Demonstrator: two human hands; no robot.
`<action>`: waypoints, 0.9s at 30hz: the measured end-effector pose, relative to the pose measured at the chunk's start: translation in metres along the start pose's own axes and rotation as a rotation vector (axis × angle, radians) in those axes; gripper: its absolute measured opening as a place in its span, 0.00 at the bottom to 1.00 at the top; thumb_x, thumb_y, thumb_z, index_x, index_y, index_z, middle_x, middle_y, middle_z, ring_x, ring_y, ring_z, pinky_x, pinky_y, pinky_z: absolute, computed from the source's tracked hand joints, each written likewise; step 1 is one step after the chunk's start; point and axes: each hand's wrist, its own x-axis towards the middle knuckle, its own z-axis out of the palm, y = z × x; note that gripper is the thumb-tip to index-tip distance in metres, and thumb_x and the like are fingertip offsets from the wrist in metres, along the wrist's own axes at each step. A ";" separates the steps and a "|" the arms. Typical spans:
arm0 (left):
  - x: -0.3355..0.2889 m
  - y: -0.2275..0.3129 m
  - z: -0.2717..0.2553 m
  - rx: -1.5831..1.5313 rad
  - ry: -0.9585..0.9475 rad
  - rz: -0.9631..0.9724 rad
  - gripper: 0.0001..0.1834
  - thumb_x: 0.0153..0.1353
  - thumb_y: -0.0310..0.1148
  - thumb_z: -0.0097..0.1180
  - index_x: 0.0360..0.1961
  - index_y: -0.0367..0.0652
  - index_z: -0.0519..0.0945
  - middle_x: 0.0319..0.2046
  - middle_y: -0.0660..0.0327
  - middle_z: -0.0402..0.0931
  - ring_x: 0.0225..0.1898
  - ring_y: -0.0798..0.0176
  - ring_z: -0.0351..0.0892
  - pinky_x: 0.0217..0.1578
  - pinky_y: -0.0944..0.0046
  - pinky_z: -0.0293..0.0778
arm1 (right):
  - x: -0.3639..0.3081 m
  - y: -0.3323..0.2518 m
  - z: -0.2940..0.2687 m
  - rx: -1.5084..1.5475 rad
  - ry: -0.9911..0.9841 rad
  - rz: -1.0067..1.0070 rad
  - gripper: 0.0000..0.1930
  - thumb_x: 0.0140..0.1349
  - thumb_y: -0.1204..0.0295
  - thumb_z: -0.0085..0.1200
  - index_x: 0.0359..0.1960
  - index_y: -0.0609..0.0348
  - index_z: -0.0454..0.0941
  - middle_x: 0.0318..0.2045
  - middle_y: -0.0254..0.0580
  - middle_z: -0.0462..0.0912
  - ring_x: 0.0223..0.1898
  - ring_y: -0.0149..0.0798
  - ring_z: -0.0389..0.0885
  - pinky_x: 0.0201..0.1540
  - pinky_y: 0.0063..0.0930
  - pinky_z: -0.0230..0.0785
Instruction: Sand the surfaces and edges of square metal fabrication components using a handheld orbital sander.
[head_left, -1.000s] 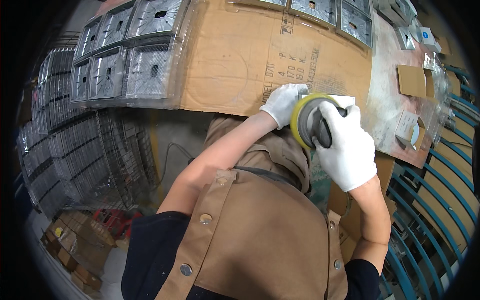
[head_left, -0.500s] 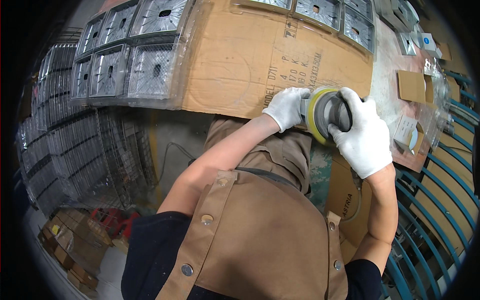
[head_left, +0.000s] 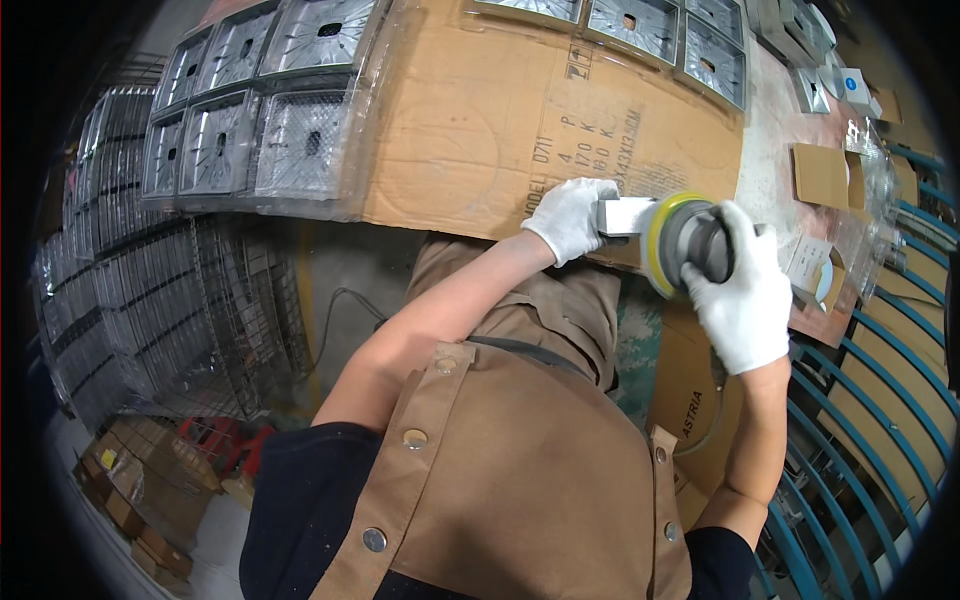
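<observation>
My left hand [head_left: 570, 220], in a white glove, grips one end of a small silver-grey metal part [head_left: 628, 214] at the near edge of the cardboard. My right hand [head_left: 745, 295], gloved too, is wrapped round the dark body of a disc sander [head_left: 692, 245] with a yellow-edged pad. The pad stands on edge, its working face toward the left, against or very close to the right end of the metal part. I cannot tell whether they touch. A cord [head_left: 716, 410] runs down from the sander below my right wrist. The glove hides part of the sander's body.
Clear plastic trays [head_left: 365, 150] of square metal housings [head_left: 215, 145] stand at the far left, with more housings [head_left: 632, 25] at the far right of the cardboard sheet [head_left: 450, 130]. Small open boxes [head_left: 822, 175] lie right. Blue curved bars [head_left: 880, 400] and wire-caged tray stacks [head_left: 150, 310] flank me.
The sander and my right hand have moved right and slightly down, so more of the metal part shows. My left hand has hardly moved.
</observation>
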 end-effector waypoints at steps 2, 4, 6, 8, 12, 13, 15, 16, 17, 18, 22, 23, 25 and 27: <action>0.001 -0.002 0.000 -0.005 -0.041 -0.051 0.16 0.52 0.37 0.68 0.41 0.48 0.79 0.38 0.52 0.81 0.46 0.43 0.80 0.49 0.49 0.75 | -0.011 -0.018 0.002 0.015 -0.017 -0.040 0.31 0.51 0.72 0.68 0.59 0.43 0.74 0.47 0.58 0.75 0.40 0.62 0.83 0.44 0.48 0.80; 0.003 -0.002 0.001 -0.054 -0.056 -0.075 0.15 0.54 0.37 0.67 0.40 0.47 0.79 0.38 0.51 0.82 0.46 0.43 0.80 0.49 0.49 0.75 | -0.015 -0.033 0.010 -0.001 -0.043 -0.081 0.28 0.52 0.72 0.67 0.57 0.43 0.74 0.46 0.58 0.74 0.36 0.62 0.83 0.40 0.47 0.80; 0.004 -0.007 0.007 -0.135 -0.004 -0.044 0.10 0.58 0.37 0.63 0.37 0.44 0.80 0.37 0.50 0.83 0.46 0.42 0.80 0.48 0.50 0.76 | -0.015 -0.040 0.016 0.034 -0.084 -0.088 0.31 0.51 0.74 0.68 0.59 0.44 0.73 0.48 0.58 0.74 0.38 0.61 0.84 0.40 0.46 0.80; 0.003 -0.012 0.011 -0.100 0.031 0.017 0.10 0.58 0.37 0.62 0.37 0.43 0.80 0.38 0.49 0.83 0.46 0.42 0.80 0.48 0.50 0.76 | -0.016 -0.044 0.017 0.043 -0.105 -0.089 0.33 0.50 0.74 0.71 0.60 0.45 0.72 0.49 0.57 0.74 0.41 0.60 0.84 0.42 0.46 0.80; 0.005 -0.009 0.006 -0.087 -0.081 -0.063 0.11 0.62 0.40 0.59 0.40 0.46 0.81 0.39 0.48 0.83 0.48 0.43 0.81 0.50 0.48 0.76 | -0.016 -0.046 0.014 0.025 -0.164 -0.091 0.33 0.50 0.74 0.70 0.60 0.46 0.72 0.50 0.58 0.73 0.40 0.61 0.84 0.41 0.46 0.80; 0.004 -0.010 0.007 -0.089 -0.081 -0.064 0.11 0.62 0.40 0.59 0.40 0.46 0.81 0.39 0.48 0.83 0.48 0.43 0.81 0.50 0.48 0.76 | -0.017 -0.047 0.013 0.018 -0.175 -0.081 0.33 0.50 0.74 0.70 0.60 0.46 0.71 0.50 0.58 0.73 0.40 0.61 0.84 0.42 0.46 0.80; 0.004 -0.013 0.009 -0.098 -0.006 0.049 0.11 0.61 0.40 0.59 0.40 0.46 0.80 0.39 0.49 0.83 0.47 0.42 0.81 0.49 0.48 0.76 | -0.010 -0.047 0.016 0.030 -0.146 -0.105 0.33 0.50 0.74 0.70 0.60 0.46 0.71 0.50 0.58 0.73 0.40 0.61 0.84 0.42 0.46 0.80; 0.003 -0.013 0.010 -0.100 -0.007 0.047 0.11 0.61 0.40 0.59 0.40 0.46 0.80 0.39 0.49 0.83 0.47 0.42 0.81 0.49 0.48 0.76 | -0.007 -0.048 0.017 0.044 -0.116 -0.130 0.33 0.50 0.74 0.70 0.60 0.46 0.71 0.50 0.57 0.73 0.41 0.61 0.84 0.42 0.45 0.80; 0.003 -0.013 0.012 -0.065 0.039 0.072 0.11 0.61 0.39 0.60 0.40 0.46 0.80 0.38 0.49 0.83 0.47 0.42 0.81 0.49 0.48 0.76 | -0.006 -0.047 0.017 0.044 -0.119 -0.129 0.33 0.50 0.74 0.70 0.60 0.46 0.71 0.50 0.57 0.73 0.41 0.61 0.84 0.42 0.45 0.80; 0.002 -0.013 0.013 -0.029 0.086 0.097 0.10 0.60 0.38 0.60 0.39 0.46 0.81 0.38 0.49 0.83 0.47 0.43 0.82 0.49 0.48 0.76 | -0.006 -0.045 0.017 0.029 -0.119 -0.111 0.33 0.51 0.74 0.70 0.60 0.46 0.71 0.50 0.57 0.73 0.41 0.61 0.84 0.43 0.45 0.80; 0.004 -0.009 0.007 -0.010 -0.052 -0.040 0.14 0.55 0.40 0.65 0.39 0.43 0.80 0.38 0.49 0.83 0.45 0.41 0.81 0.47 0.49 0.77 | -0.006 -0.027 0.015 0.010 -0.062 -0.048 0.31 0.51 0.73 0.67 0.59 0.43 0.72 0.47 0.57 0.73 0.39 0.62 0.83 0.42 0.46 0.80; 0.004 -0.007 0.006 -0.010 -0.049 -0.040 0.14 0.55 0.40 0.65 0.39 0.43 0.80 0.38 0.49 0.83 0.45 0.41 0.81 0.47 0.49 0.77 | -0.007 -0.022 0.016 0.010 -0.035 -0.022 0.30 0.52 0.73 0.65 0.59 0.41 0.72 0.46 0.57 0.73 0.38 0.62 0.82 0.42 0.47 0.80; 0.005 -0.004 0.004 0.007 -0.083 -0.060 0.17 0.54 0.40 0.66 0.40 0.43 0.82 0.41 0.48 0.84 0.47 0.41 0.81 0.47 0.48 0.77 | -0.005 -0.022 0.018 0.032 0.012 -0.021 0.30 0.52 0.72 0.66 0.59 0.39 0.72 0.46 0.56 0.73 0.38 0.61 0.82 0.41 0.47 0.79; 0.007 -0.002 0.001 -0.035 -0.062 -0.011 0.17 0.53 0.40 0.67 0.41 0.43 0.82 0.42 0.47 0.84 0.48 0.40 0.81 0.48 0.47 0.77 | -0.001 -0.038 0.015 0.032 -0.055 -0.052 0.34 0.51 0.72 0.70 0.62 0.43 0.72 0.49 0.57 0.75 0.41 0.62 0.83 0.45 0.46 0.79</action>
